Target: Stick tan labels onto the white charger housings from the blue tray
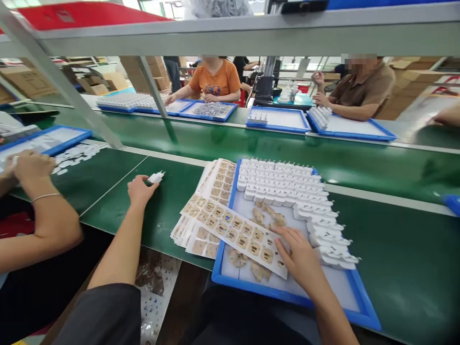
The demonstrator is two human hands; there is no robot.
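My left hand (141, 190) is closed on a white plug adapter (155, 178), its pins pointing up and away to the right, over the green bench. My right hand (296, 251) is at the right end of a sticker sheet (230, 225), thumb and fingers closed at its edge. The sheet carries rows of tan stickers with dark print and lies slantwise across a blue-rimmed tray (220, 273). Beneath it is a stack of similar sheets (201, 235). Rows of white plug adapters (280, 182) stand in the tray's far and right parts, beside crumpled tan backing scraps (259, 270).
On the left, a co-worker's hands (34, 167) work by loose white pieces (77, 155) and another blue tray (68, 139). A slanted metal post (72, 86) and overhead shelf (230, 40) frame the bench. Across the green belt (201, 139), people sit behind trays of parts (278, 120).
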